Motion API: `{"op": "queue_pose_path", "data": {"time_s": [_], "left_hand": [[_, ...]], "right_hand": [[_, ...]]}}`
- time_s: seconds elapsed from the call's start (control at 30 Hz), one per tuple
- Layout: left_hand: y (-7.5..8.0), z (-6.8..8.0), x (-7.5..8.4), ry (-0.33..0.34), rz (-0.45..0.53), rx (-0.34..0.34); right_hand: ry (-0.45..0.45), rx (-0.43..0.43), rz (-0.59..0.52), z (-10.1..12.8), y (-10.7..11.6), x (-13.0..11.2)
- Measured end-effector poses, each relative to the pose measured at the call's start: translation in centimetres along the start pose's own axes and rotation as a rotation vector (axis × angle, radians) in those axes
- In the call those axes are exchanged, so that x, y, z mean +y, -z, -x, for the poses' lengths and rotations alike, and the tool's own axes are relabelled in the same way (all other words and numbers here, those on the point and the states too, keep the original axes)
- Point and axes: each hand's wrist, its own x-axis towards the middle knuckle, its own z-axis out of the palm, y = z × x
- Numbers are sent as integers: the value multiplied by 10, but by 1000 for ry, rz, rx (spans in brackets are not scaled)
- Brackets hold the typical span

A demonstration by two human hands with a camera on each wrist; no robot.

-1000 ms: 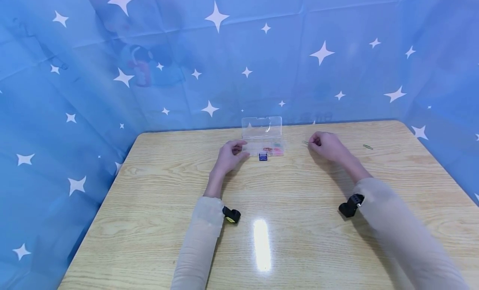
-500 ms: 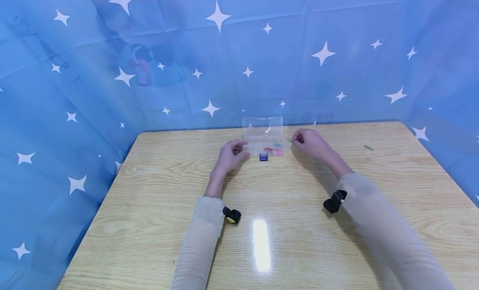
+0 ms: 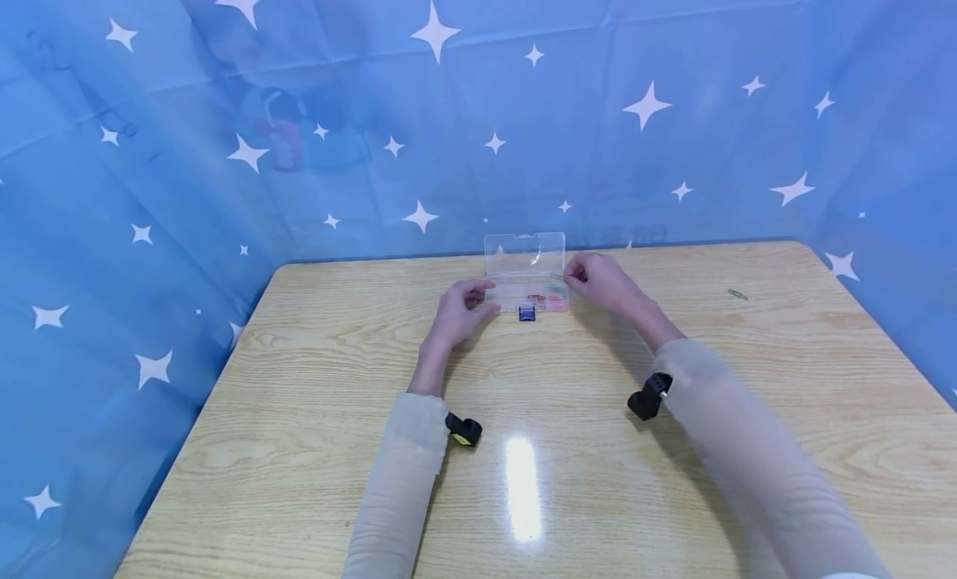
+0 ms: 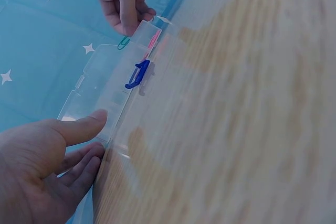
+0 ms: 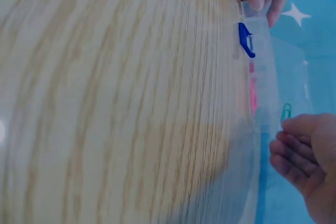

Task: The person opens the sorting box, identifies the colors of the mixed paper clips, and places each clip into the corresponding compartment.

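Lying at the far middle of the wooden table: 1 clear plastic box, lid standing open and leaning toward the star-printed blue backdrop. Running left to right across the view, the long axis of the box; sitting at its front edge, 1 blue latch.

Resting at the left end of the box: left hand, fingers loosely curled, thumb lying against the corner of the box, steadying rather than clamping.

Hovering at the right end of the box, just above the rim: right hand, fingertips pinching 1 small green paper clip. Lying directly leftward and slightly below the right hand, the open compartment; being the nearer hand to that compartment, the right. Pointing roughly across the short axis of the box, the clip, as far as the wrist views allow judging.

Showing inside the box: pink and red clips, exact compartment division not being discernible. Lying well apart on the right side of the table, 1 further green clip.

Appearing on both forearms: pale sleeves and black wrist cameras.

Reading no brand, label or writing anywhere; only white stars showing on the backdrop.
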Motion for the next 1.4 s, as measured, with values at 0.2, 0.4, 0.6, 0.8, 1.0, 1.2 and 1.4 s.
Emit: {"op": "queue_pose_path", "data": {"time_s": [0.2,0.4,0.6,0.8,1.0,1.2,1.4], "left_hand": [[0,0,0,2,-2,3],[0,0,0,0,-4,0],[0,2,1,-6,-4,-1],[0,2,1,-7,-1,0],[0,1,1,-9,-6,-2],[0,2,1,-2,-20,-2],[0,2,1,-5,-17,1]], "right_hand": [[23,4,8,-1,-1,1],[41,6,-1,1,-2,3],[12,-11,-20,6,2,3],[-17,-24,-4,14,6,15],[-31,-18,18,23,13,31],[-33,-17,16,35,23,42],[-45,-8,23,47,33,54]]}}
